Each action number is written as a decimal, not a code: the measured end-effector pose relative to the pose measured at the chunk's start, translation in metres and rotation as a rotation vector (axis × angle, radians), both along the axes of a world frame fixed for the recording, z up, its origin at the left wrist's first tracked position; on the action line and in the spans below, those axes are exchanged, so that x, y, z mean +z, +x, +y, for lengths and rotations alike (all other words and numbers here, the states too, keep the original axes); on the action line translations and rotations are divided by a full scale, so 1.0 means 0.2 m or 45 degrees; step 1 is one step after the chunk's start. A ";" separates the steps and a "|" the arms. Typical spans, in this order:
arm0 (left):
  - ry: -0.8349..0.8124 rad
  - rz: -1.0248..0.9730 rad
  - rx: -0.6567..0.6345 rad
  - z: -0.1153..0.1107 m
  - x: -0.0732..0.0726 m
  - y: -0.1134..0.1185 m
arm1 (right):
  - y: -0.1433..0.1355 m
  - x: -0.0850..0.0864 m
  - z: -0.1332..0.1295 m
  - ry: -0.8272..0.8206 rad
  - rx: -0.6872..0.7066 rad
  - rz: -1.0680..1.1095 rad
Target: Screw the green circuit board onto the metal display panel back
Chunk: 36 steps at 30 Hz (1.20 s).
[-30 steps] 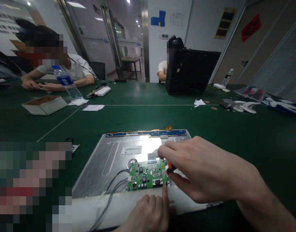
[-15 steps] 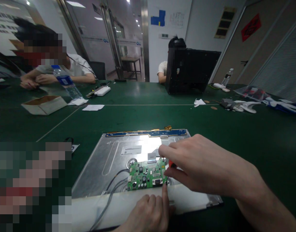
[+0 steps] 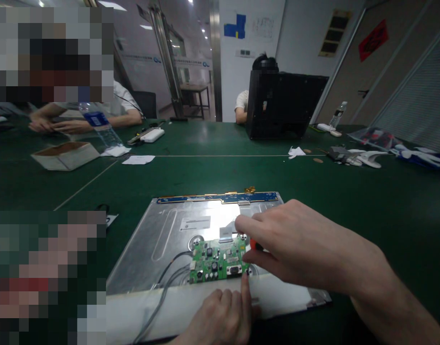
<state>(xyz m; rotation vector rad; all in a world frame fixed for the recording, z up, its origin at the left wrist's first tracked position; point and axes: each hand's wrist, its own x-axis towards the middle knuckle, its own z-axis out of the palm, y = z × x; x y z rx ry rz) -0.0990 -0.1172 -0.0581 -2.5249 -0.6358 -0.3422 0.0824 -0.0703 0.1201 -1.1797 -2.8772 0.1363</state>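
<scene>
A metal-backed display panel (image 3: 137, 261) lies in front of me, with a green circuit board (image 3: 220, 256) on its back. Over the board's right edge, my right hand (image 3: 281, 239) is closed on a red-orange tool handle (image 3: 255, 245); most of the tool is hidden by the hand, its tip included. My left hand (image 3: 223, 311) rests on the white strip (image 3: 281, 292) along the panel's near side. Its index finger stretches to the board's near right corner, while the other fingers are curled. Grey cables (image 3: 166, 282) run from the board's left side.
A blue driver strip (image 3: 205, 198) lines the panel's far edge. Beyond stand an open box (image 3: 67, 157), a water bottle (image 3: 101, 124) and a black monitor-like case (image 3: 284, 105). White plastic parts (image 3: 364, 158) lie at right. Two people sit across the green table (image 3: 191, 172).
Both of my hands stay in nearly the same place on the panel. At the far left, the other person's hands have shifted slightly.
</scene>
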 end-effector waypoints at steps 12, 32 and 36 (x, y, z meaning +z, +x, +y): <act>0.018 -0.020 0.002 0.00 0.00 0.00 | 0.01 0.01 -0.01 0.022 0.042 0.004; 0.013 0.001 0.004 0.00 0.01 0.01 | 0.01 0.00 0.00 0.027 0.016 0.007; 0.012 0.009 0.009 0.00 0.02 0.01 | 0.00 0.01 -0.01 -0.008 -0.015 -0.007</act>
